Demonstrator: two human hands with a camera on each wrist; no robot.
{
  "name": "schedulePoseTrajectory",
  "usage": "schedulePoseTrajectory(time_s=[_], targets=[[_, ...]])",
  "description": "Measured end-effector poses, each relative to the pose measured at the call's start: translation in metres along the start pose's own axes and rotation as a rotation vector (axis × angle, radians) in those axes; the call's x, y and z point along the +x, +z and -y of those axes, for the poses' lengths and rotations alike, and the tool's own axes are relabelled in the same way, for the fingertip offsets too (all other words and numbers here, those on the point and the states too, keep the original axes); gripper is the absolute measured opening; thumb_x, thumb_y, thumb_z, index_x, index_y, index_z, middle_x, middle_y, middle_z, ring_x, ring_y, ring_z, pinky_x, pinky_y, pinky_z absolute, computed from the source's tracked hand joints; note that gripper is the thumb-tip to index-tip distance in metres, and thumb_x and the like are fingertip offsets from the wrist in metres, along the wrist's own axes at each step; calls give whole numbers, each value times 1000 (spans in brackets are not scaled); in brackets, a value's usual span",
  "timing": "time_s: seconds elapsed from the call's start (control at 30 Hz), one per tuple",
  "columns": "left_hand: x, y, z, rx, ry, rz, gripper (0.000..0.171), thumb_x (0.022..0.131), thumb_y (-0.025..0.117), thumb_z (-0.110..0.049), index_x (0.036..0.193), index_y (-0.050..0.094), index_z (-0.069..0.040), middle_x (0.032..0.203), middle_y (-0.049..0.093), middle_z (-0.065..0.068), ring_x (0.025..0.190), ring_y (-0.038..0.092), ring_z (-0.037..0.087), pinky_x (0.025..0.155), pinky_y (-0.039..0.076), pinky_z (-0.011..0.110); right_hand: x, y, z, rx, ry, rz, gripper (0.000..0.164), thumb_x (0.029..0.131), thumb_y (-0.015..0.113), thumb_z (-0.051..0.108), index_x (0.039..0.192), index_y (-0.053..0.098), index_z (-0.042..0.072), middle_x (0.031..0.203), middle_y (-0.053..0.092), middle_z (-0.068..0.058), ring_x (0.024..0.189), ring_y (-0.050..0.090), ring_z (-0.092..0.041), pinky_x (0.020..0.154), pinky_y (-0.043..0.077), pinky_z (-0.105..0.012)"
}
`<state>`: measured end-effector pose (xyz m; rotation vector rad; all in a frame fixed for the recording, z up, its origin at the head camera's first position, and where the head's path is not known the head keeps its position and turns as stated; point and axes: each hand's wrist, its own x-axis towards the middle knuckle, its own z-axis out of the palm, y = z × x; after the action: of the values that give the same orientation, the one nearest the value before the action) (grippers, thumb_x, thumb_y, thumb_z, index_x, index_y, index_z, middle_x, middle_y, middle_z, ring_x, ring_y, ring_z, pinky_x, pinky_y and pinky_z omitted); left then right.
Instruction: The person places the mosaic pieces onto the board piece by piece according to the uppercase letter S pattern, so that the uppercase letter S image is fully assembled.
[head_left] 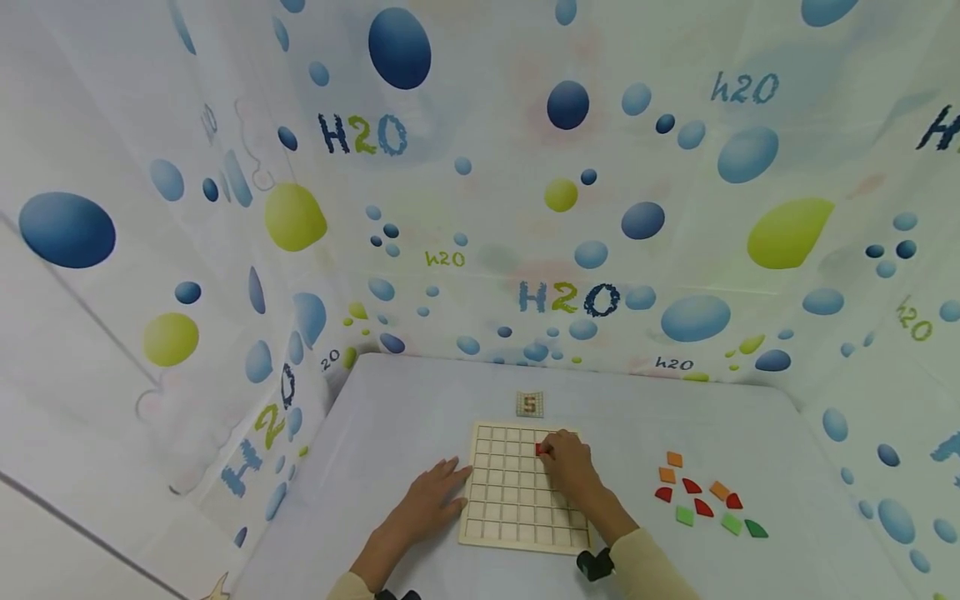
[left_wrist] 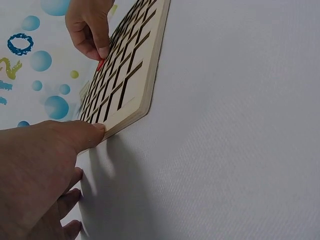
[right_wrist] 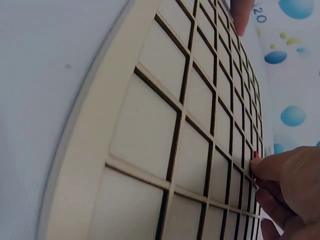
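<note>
A wooden grid board [head_left: 525, 500] with square recesses lies on the table. My right hand [head_left: 570, 467] is over its upper right part and pinches a small red piece [head_left: 538, 449] between thumb and fingertips, right at a cell near the far edge. Most of that piece is hidden by the fingers; a red bit of it also shows in the right wrist view. On the left, my left hand [head_left: 431, 504] rests at the board's left edge with its fingers spread. In the left wrist view the left thumb [left_wrist: 85, 134] touches the board's rim.
Beyond the board lies a small gridded card [head_left: 529, 404] with a brown figure. To the right several loose pieces are scattered: orange squares [head_left: 675, 459], red quarter-rounds [head_left: 703, 507], green squares [head_left: 685, 516] and a dark green quarter-round [head_left: 756, 529]. A printed curtain [head_left: 480, 208] surrounds the table.
</note>
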<state>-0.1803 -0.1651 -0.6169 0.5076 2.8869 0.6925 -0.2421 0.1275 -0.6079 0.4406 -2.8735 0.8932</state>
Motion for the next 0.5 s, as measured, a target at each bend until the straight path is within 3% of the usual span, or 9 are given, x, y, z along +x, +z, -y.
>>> schedulePoseTrajectory(time_s=[0.13,0.27,0.5], targets=[[1,0,2,-8,12,0,57,104,64,-34,156,52,-15,165,44,19,153,38,43,122,33,67,-1,-7,-8,54,12,19,3,98,75,10,101,73,8,108,67,-8,103,63,-34,85,51,-63],[1,0,2,-7,9,10,57,104,64,-34,156,52,-15,165,43,18,154,38,42,123,33,66,-2,-19,-26,104,92,28,8,99,72,10,107,74,7,109,68,-8,103,64,-30,90,54,-58],[0,0,1,10,6,8,58,103,65,-35,156,52,-16,165,44,17,153,39,41,122,34,65,-19,-68,-77,134,198,-15,22,98,72,9,119,70,-1,113,68,-16,105,67,-32,91,59,-50]])
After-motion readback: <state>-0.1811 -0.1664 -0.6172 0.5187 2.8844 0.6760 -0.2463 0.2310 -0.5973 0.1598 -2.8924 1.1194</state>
